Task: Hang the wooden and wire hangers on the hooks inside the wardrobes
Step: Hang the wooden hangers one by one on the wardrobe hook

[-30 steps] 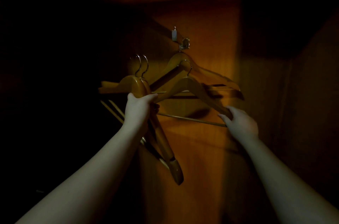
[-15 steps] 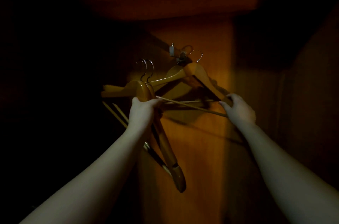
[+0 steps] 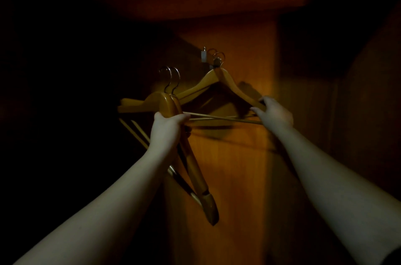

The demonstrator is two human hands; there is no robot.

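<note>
Dark wardrobe interior, only the wooden back panel (image 3: 227, 167) is lit. Left hand (image 3: 167, 129) has its fingers wrapped around the necks of 2 wooden hangers (image 3: 191, 160) stacked together, their metal hooks (image 3: 171, 79) pointing up and free of anything, their lower arms sloping down toward the camera; likely parked there as stock so the other hand can work alone. Right hand (image 3: 274, 112) grips the right end of a hung wooden hanger (image 3: 230, 84), fingers curled over arm and crossbar, probably to steady or level it. That hanger's hook sits at the metal wall hook (image 3: 214, 59) on the panel, beside a small pale bracket (image 3: 203, 56); looks seated, but too dim to confirm full engagement. 2 thin crossbars (image 3: 217, 118) run between the hands, so possibly a 2nd hanger hangs behind the first, can't tell for sure. No wire hangers visible. Judgement: this hanger about placed, next one comes from the left-hand pair. Risk: bumping the seated hook off when letting go.
</note>
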